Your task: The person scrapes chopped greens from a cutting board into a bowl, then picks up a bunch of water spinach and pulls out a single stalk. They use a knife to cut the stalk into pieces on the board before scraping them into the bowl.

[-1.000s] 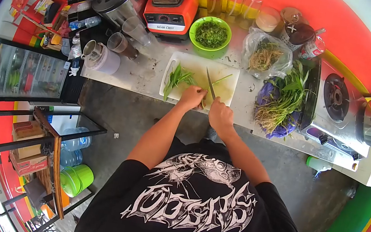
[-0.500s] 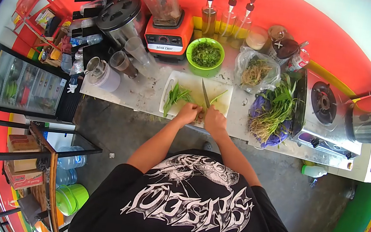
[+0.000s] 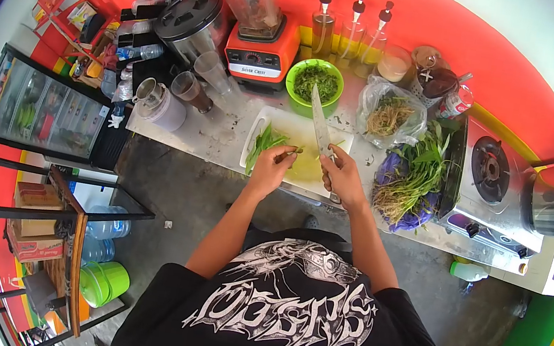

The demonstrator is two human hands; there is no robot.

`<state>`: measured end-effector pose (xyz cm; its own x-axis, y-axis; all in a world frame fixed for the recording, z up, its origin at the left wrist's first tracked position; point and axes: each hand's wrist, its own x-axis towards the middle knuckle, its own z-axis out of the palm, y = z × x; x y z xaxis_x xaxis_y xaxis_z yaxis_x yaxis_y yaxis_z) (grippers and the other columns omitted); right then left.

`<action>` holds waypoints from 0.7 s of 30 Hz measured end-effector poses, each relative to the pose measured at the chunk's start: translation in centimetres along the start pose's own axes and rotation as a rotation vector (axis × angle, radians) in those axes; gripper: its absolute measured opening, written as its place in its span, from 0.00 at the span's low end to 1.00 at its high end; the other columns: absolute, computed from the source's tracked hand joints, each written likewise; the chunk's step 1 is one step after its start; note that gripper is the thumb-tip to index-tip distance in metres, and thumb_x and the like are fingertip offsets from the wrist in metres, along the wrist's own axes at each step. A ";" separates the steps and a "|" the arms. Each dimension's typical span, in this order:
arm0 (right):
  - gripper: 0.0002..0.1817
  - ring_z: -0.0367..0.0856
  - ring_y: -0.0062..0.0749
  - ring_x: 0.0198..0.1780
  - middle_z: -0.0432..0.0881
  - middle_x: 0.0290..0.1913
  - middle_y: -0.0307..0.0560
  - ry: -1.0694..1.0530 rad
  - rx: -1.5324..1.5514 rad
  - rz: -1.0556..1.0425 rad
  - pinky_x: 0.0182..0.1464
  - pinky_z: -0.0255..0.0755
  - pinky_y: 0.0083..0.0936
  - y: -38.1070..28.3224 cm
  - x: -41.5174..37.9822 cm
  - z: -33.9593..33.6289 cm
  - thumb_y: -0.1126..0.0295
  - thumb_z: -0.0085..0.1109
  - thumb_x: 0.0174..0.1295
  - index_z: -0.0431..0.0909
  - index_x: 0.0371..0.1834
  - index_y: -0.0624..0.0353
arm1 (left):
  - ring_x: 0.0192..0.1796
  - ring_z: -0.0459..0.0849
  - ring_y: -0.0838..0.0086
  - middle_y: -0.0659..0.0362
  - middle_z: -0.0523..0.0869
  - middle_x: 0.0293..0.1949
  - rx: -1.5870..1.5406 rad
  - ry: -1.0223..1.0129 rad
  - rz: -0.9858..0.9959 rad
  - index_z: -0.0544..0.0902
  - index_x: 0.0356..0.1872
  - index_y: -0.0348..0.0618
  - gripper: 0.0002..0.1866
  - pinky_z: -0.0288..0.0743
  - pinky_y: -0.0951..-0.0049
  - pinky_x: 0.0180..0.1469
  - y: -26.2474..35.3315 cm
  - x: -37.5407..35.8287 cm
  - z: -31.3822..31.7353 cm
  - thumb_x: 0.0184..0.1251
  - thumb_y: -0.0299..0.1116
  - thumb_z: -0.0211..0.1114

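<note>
Greens are about half dealt with: a big uncut bunch [image 3: 413, 174] waits beside the cutting board [image 3: 299, 127], and a green bowl [image 3: 314, 83] behind it holds chopped leaves. On the board the left hand [image 3: 271, 165] pinches a few stems [image 3: 263, 143], while the right hand [image 3: 343, 176] grips the knife [image 3: 319, 127], blade lifted.

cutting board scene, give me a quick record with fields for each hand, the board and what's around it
right hand: holds knife, blade raised and pointing away from the person
left hand: fingers on green stems
cutting board: white, on the counter, stems lying on its left part
behind board: green bowl of chopped greens, orange blender
right of board: leafy bunch, gas stove
</note>
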<state>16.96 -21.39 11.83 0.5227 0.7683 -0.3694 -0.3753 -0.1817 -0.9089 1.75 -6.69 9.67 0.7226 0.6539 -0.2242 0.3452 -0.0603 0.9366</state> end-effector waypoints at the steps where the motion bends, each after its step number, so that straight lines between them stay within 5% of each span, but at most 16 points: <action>1: 0.30 0.69 0.17 0.20 0.73 0.26 0.36 -0.007 0.020 -0.014 0.19 0.61 0.21 -0.2 -0.2 -0.1 0.65 0.63 0.73 0.68 0.74 0.67 | 0.42 0.84 0.78 0.60 0.88 0.36 -0.001 0.003 -0.003 0.85 0.56 0.34 0.13 0.75 0.77 0.47 0.4 -0.4 0.2 0.75 0.28 0.64; 13: 0.19 0.66 0.13 0.24 0.80 0.27 0.34 -0.050 -0.125 -0.202 0.28 0.64 0.19 -1.5 -2.8 0.1 0.62 0.57 0.78 0.84 0.59 0.66 | 0.46 0.86 0.74 0.57 0.90 0.44 -0.420 0.000 0.127 0.84 0.53 0.35 0.10 0.77 0.73 0.53 3.0 -1.0 1.5 0.77 0.26 0.62; 17: 0.19 0.68 0.16 0.26 0.81 0.27 0.37 -0.092 -0.277 -0.188 0.29 0.65 0.22 -2.0 -3.5 -0.5 0.61 0.56 0.78 0.85 0.57 0.67 | 0.48 0.86 0.74 0.58 0.89 0.45 -0.511 -0.040 0.150 0.78 0.58 0.39 0.13 0.76 0.72 0.55 3.3 -1.0 1.0 0.76 0.26 0.62; 21: 0.18 0.71 0.21 0.28 0.81 0.27 0.43 -0.077 -0.475 -0.429 0.31 0.68 0.26 -4.3 -5.4 -0.1 0.65 0.60 0.75 0.84 0.58 0.69 | 0.50 0.85 0.73 0.57 0.88 0.46 -0.631 0.017 0.117 0.70 0.66 0.41 0.21 0.76 0.71 0.56 4.6 -1.4 1.1 0.76 0.25 0.63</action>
<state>15.81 -24.79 17.71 0.4881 0.8716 0.0449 0.2443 -0.0870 -0.9658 2.95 -8.72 14.00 0.7231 0.6817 -0.1118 -0.1579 0.3206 0.9339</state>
